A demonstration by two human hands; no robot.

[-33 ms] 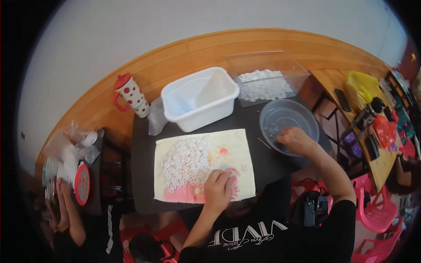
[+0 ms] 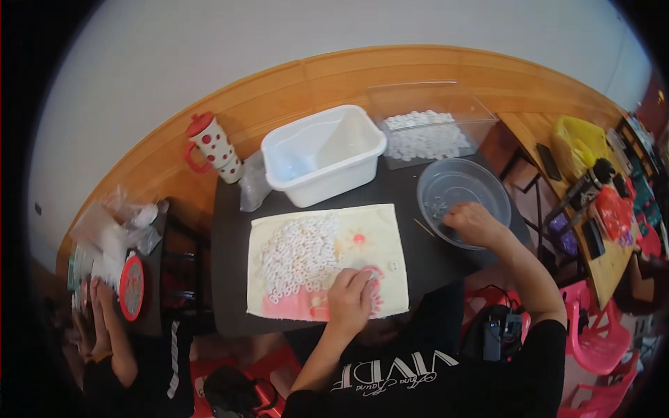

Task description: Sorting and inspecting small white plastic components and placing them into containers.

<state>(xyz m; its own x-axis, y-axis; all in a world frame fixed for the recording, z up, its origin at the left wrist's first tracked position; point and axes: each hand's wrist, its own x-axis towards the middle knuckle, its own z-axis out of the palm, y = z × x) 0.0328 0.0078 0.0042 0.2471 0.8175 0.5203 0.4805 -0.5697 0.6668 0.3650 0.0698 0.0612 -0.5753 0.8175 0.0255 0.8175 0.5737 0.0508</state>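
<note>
My left hand (image 2: pixel 350 299) rests over a cream-and-pink towel (image 2: pixel 380 223), closed, with a small white piece showing at its fingertips. To its left, a pile of small white ring-shaped pieces (image 2: pixel 296 254) covers much of the towel. One separate small piece (image 2: pixel 392 266) lies near the towel's right edge. My right hand (image 2: pixel 475 223) reaches into a round clear plastic basin (image 2: pixel 481 184). Its fingers are drawn together beside small greyish bits (image 2: pixel 439 209) on the basin's bottom; whatever they hold is hidden.
Behind the towel stand a white tub (image 2: pixel 324 177) and a clear box with white pieces (image 2: pixel 425 136). A spotted tumbler (image 2: pixel 216 150) and a plastic bag (image 2: pixel 254 184) are at the far left. A thin stick (image 2: pixel 424 228) lies beside the basin. Another person's hands (image 2: pixel 101 313) work at the left table.
The whole view has shifted slightly. Both hands keep nearly the same place and pose, the left at the towel and the right in the basin.
</note>
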